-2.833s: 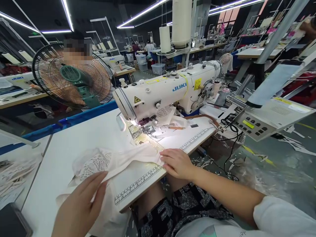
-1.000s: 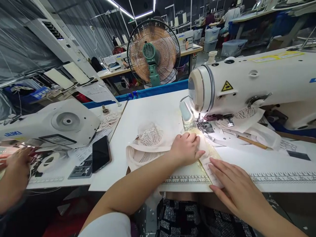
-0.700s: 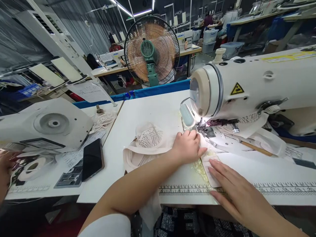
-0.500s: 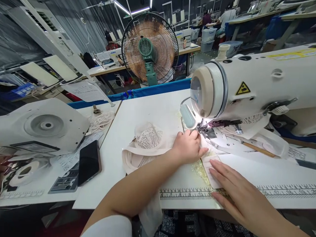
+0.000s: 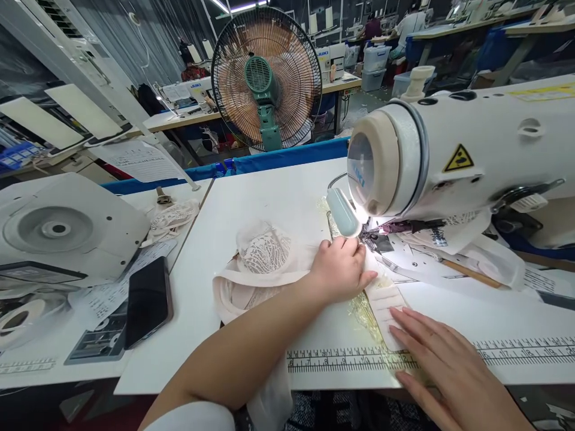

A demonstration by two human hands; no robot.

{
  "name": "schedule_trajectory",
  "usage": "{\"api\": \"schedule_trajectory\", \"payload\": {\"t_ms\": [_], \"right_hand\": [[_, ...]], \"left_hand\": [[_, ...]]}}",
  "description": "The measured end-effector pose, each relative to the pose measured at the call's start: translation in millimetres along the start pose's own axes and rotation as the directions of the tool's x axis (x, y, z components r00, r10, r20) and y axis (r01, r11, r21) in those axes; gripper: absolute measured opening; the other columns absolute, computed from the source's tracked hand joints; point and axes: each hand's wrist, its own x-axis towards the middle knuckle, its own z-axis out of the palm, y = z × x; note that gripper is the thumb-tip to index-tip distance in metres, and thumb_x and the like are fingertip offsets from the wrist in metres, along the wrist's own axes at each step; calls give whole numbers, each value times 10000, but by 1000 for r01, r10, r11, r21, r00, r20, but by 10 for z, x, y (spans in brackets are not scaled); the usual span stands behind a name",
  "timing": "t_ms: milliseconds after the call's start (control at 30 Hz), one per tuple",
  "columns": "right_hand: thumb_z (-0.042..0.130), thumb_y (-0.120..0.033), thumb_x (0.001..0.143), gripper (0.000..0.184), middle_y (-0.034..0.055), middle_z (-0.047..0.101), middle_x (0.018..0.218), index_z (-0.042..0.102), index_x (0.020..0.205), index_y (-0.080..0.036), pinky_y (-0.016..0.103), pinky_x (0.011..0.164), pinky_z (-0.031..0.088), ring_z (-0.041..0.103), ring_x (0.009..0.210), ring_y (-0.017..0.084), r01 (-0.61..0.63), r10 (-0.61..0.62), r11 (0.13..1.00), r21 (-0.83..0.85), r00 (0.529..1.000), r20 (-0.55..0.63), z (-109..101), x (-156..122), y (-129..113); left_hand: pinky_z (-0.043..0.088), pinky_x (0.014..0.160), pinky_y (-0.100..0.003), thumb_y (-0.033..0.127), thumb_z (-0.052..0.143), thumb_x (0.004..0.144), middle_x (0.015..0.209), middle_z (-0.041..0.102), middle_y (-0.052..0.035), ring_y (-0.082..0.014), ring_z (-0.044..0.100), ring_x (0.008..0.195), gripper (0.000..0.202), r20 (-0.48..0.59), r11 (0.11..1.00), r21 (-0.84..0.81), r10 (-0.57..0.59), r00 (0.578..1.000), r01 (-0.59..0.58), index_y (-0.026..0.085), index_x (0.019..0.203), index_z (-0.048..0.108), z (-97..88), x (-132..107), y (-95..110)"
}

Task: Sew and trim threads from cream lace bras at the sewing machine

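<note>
A pale beige lace garment (image 5: 260, 263) lies on the white sewing table (image 5: 269, 197), its band running under the presser foot (image 5: 375, 239) of a white sewing machine (image 5: 471, 149). My left hand (image 5: 342, 270) rests curled on the fabric just before the needle, pressing it down. Flat on the fabric strip (image 5: 386, 305), near the printed ruler (image 5: 350, 359) at the table's front edge, lies my right hand (image 5: 444, 359) with its fingers stretched out.
A black phone (image 5: 147, 299) lies on papers at the left beside a tilted grey machine body (image 5: 63, 224). A green standing fan (image 5: 265, 78) is behind the table. A wooden pencil (image 5: 467, 273) and fabric scraps sit right of the needle. Other people work at far tables.
The view swung left, then closed in on the needle. My left hand came up onto the fabric by the presser foot; my right hand drew back a little toward the table's front edge.
</note>
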Motion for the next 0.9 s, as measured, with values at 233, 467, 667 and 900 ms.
{"api": "schedule_trajectory", "payload": {"t_ms": [233, 467, 667, 900], "right_hand": [[455, -389, 896, 374, 91, 489, 1327, 555, 1160, -143, 381, 911, 362, 462, 1186, 259, -27, 27, 1000, 13, 1000, 15, 38, 6, -22], [436, -367, 909, 351, 90, 509, 1306, 544, 1163, -151, 377, 903, 364, 468, 1178, 252, -33, 33, 999, 29, 999, 2, 24, 24, -31], [449, -352, 905, 344, 92, 511, 1303, 541, 1169, -152, 377, 899, 389, 464, 1189, 251, -47, 47, 998, 39, 999, 19, 46, 41, -40], [473, -328, 893, 303, 82, 536, 1274, 560, 1143, -181, 362, 889, 433, 495, 1164, 244, -75, 75, 991, 109, 997, 0, 19, 7, -30]], "left_hand": [[410, 874, -355, 449, 350, 903, 1086, 535, -105, -230, 463, 995, 526, -18, 998, -49, 43, 999, -44, 57, 1217, 506, 18, 0, 1], [412, 858, -352, 450, 354, 900, 1047, 535, -83, -217, 468, 972, 473, -10, 997, -74, 35, 999, -36, 81, 1109, 565, -11, 0, -10], [400, 874, -383, 464, 347, 903, 1094, 536, -84, -222, 471, 1007, 489, 2, 997, -75, 12, 1000, -12, 91, 1131, 568, -9, 40, 7], [397, 887, -348, 430, 371, 904, 1078, 565, -82, -219, 482, 1008, 436, 8, 990, -95, 102, 995, -101, 99, 1114, 561, -47, -6, -60]]}}
